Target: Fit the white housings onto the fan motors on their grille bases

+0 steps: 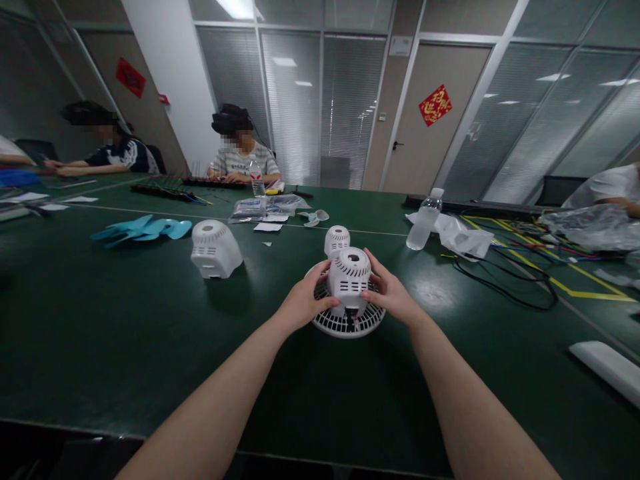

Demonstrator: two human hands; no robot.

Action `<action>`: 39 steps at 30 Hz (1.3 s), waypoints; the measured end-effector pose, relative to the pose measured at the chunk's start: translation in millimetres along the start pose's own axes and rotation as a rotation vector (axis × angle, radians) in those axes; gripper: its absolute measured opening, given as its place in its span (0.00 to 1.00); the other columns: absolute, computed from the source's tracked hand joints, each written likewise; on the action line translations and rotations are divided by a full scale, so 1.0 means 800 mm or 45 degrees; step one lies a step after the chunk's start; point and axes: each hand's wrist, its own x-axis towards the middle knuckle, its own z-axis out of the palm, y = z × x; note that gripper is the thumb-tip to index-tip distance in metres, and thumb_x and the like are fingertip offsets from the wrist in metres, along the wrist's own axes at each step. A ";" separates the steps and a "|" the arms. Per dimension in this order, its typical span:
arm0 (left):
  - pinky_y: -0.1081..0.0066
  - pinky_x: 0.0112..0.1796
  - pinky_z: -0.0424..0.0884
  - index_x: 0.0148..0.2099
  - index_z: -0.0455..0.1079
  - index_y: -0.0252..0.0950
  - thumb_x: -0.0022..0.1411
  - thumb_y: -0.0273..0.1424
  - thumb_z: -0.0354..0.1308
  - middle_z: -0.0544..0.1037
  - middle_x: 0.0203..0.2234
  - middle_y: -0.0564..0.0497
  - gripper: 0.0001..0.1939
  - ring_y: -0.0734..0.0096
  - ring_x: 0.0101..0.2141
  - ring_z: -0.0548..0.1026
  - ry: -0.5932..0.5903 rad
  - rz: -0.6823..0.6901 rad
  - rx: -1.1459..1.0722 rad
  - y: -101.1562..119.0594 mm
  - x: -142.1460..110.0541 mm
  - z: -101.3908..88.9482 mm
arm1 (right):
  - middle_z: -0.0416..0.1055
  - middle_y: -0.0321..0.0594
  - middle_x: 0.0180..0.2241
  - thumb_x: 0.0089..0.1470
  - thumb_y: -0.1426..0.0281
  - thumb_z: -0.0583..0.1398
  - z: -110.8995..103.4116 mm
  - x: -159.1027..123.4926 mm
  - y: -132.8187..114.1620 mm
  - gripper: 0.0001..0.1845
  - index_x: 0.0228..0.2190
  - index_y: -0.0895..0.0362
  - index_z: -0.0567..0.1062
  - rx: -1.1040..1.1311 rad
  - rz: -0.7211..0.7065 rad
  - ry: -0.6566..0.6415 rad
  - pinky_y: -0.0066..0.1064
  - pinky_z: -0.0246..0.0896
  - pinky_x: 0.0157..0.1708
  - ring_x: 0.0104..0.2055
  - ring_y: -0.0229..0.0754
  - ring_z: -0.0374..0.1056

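Note:
My left hand (303,301) and my right hand (390,291) grip the two sides of a white fan motor housing (349,273). The housing stands on a white round fan grille (349,323) lying flat on the green table (125,333). Fingers of both hands curl around the housing. Just behind it stands a second small white motor housing (337,239). A larger white fan rear cover (215,249) lies to the left, and light blue fan blades (143,230) lie further left.
A clear water bottle (423,221) stands right of centre beside white plastic bags (460,235). Black and coloured cables (520,280) spread on the right. Plastic bags (267,207) lie at the middle back. Two other people sit at the far side; another person's sleeve (607,187) shows at right.

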 end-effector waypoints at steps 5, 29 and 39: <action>0.43 0.61 0.63 0.71 0.47 0.53 0.58 0.30 0.65 0.62 0.67 0.46 0.45 0.49 0.64 0.66 0.006 0.011 0.056 -0.004 0.002 0.001 | 0.51 0.40 0.71 0.49 0.58 0.71 -0.001 0.001 0.004 0.57 0.69 0.39 0.45 0.003 -0.018 0.005 0.61 0.52 0.65 0.68 0.62 0.57; 0.40 0.57 0.67 0.73 0.44 0.52 0.57 0.37 0.66 0.70 0.62 0.43 0.48 0.44 0.60 0.70 0.022 -0.030 0.308 0.002 0.000 -0.003 | 0.52 0.41 0.70 0.44 0.59 0.73 0.007 0.002 -0.001 0.62 0.69 0.40 0.45 -0.093 -0.032 0.013 0.59 0.46 0.68 0.71 0.59 0.51; 0.42 0.57 0.67 0.73 0.45 0.49 0.57 0.37 0.66 0.68 0.64 0.41 0.48 0.43 0.60 0.70 -0.007 0.003 0.307 0.002 0.001 -0.003 | 0.50 0.46 0.70 0.45 0.62 0.74 0.004 0.002 0.004 0.62 0.69 0.43 0.44 -0.068 -0.080 -0.042 0.57 0.45 0.69 0.71 0.59 0.50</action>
